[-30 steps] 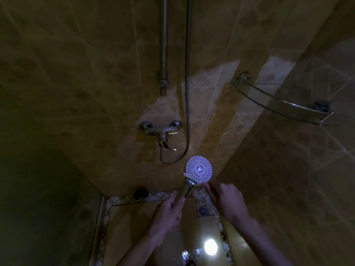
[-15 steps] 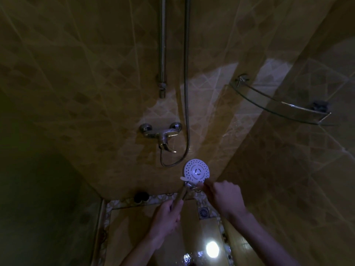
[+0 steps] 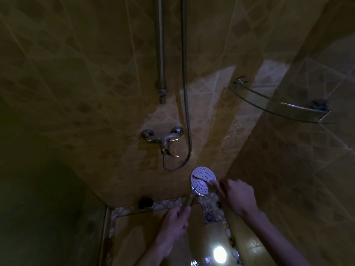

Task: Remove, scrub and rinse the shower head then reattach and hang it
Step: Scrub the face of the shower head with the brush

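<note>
The round white shower head (image 3: 201, 186) faces up at me, low in the middle of the dim shower stall. My left hand (image 3: 175, 222) grips its chrome handle from below. My right hand (image 3: 237, 194) holds a small white brush (image 3: 200, 178), which looks like a toothbrush, laid across the spray face with its head at the left rim. The chrome hose (image 3: 185, 93) runs down the wall, loops under the mixer tap (image 3: 163, 140) and connects there. The wall rail (image 3: 161, 54) stands to the left of the hose.
A glass corner shelf (image 3: 276, 106) juts out at upper right. A floor drain (image 3: 209, 216) and a dark round object (image 3: 145, 203) lie at the foot of the wall. A light glares off the wet floor (image 3: 219, 254). Tiled walls close in on three sides.
The brush has gone from the lower edge of the spray face up across its middle. My right hand has shifted up and right, and the head has tilted a little.
</note>
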The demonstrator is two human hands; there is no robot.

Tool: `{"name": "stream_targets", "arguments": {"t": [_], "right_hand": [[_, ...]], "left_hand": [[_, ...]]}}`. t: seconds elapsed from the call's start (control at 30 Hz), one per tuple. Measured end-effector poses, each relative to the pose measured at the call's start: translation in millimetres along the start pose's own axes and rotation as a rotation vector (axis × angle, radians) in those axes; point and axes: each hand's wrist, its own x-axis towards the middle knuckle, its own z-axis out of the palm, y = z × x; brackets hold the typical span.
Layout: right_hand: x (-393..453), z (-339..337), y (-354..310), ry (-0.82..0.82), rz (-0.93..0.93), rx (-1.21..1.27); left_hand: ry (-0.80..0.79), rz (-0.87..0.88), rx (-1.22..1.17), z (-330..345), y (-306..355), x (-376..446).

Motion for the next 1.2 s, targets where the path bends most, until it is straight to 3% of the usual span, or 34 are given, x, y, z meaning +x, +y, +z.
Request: {"name": "stream_targets", "arguments": {"t": [0.17, 0.37, 0.57, 0.8, 1.07, 1.2], "right_hand": [[22.4, -14.4, 22.6, 0.063, 0.136, 0.078], [-15.7, 7.4, 0.6, 0.028, -0.067, 0.077], [17.9, -5.5, 19.9, 0.113, 0.122, 0.067], [-9.2, 10.8, -10.8, 0.053, -0.126, -0.010], [31.6, -24.7, 2.4, 0.072, 0.049, 0.053], [4.4, -13.0, -17.0, 0.034, -0.089, 0.048]], "left_hand": [[-0.055, 0.021, -0.048, 5.3, 4.0, -1.3], [-0.025, 0.020, -0.055, 2.2, 6.9, 0.0], [-0.089, 0.031, -0.069, -0.9, 11.4, -2.8], [-0.040, 0.031, -0.066, -4.5, 8.7, 3.6], [-0.086, 0.081, -0.052, -7.0, 12.4, -2.0], [-0.030, 0.080, -0.057, -10.1, 7.4, 0.8]]}}
